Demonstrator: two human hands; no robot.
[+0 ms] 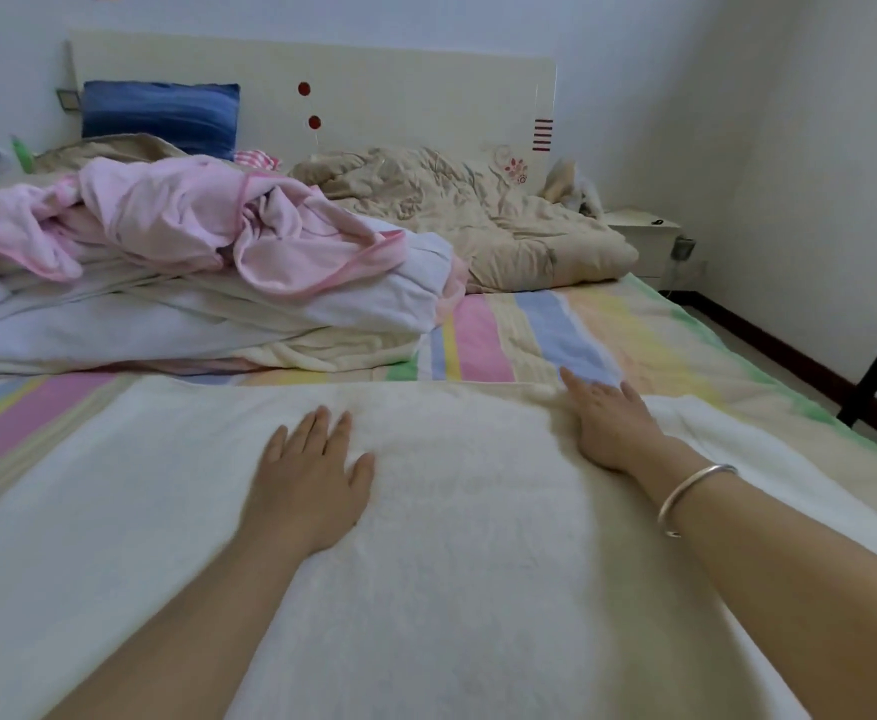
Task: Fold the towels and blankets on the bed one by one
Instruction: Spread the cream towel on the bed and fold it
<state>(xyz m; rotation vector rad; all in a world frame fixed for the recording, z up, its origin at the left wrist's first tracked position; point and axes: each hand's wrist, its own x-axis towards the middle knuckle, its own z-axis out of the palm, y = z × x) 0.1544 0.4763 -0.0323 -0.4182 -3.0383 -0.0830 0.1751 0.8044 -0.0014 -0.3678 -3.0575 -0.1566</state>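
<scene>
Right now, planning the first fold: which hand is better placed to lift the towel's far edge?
Probably right: the right hand lies at the white towel's far edge; left hand rests mid-towel.

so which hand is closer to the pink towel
Left. The left hand lies flat on the white towel, with the pink towel beyond it; the right hand rests at the white towel's far edge, farther right.

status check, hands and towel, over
Left hand and right hand flat, open, on the white terry towel spread on the striped bed sheet. Crumpled pink towel heap and beige quilt unfolded behind. Nothing blocking the hands.
</scene>
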